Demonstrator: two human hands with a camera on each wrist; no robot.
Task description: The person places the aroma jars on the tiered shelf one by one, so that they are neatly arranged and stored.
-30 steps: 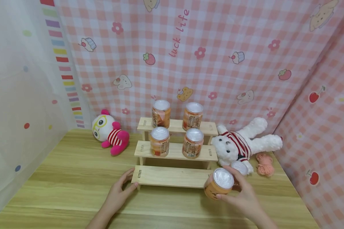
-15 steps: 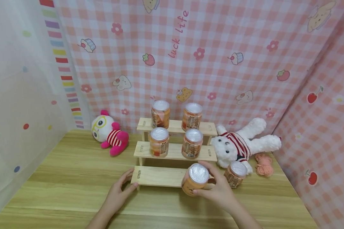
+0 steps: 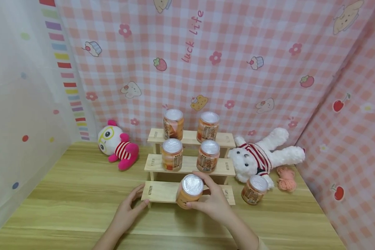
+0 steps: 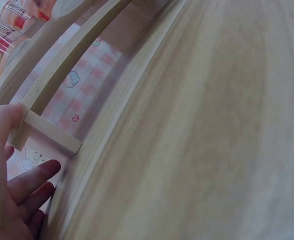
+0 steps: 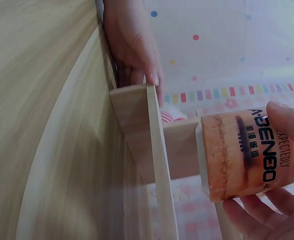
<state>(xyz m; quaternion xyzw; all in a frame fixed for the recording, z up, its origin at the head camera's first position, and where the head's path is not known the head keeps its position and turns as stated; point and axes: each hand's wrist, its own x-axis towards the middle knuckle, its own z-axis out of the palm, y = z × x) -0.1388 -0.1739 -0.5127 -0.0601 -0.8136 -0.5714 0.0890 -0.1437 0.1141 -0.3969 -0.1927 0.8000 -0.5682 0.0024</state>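
My right hand (image 3: 213, 205) grips an orange-labelled can (image 3: 187, 194) with a clear ridged lid, thumb in front and fingers behind. The can is tilted over the lowest step of a three-step wooden display rack (image 3: 162, 190). In the right wrist view, the can (image 5: 251, 155) stands apart from the shelf board. My left hand (image 3: 126, 211) holds the left end of that lowest step, thumb at its front corner. Two cans stand on the middle step, among them a can (image 3: 172, 156); two more stand on the top step, including a can (image 3: 208, 128).
One more can (image 3: 253, 191) stands on the wooden table (image 3: 65, 215) right of the rack. Beside it lie a white plush toy (image 3: 253, 158) and a pink yarn bundle (image 3: 286, 179). A pink-and-white plush toy (image 3: 122, 149) sits to the left. Checked cloth (image 3: 187, 80) hangs behind.
My right hand has carried its can leftward along the front of the lowest step, bringing the can on the table into full view. My left hand has stayed at the rack's left end.
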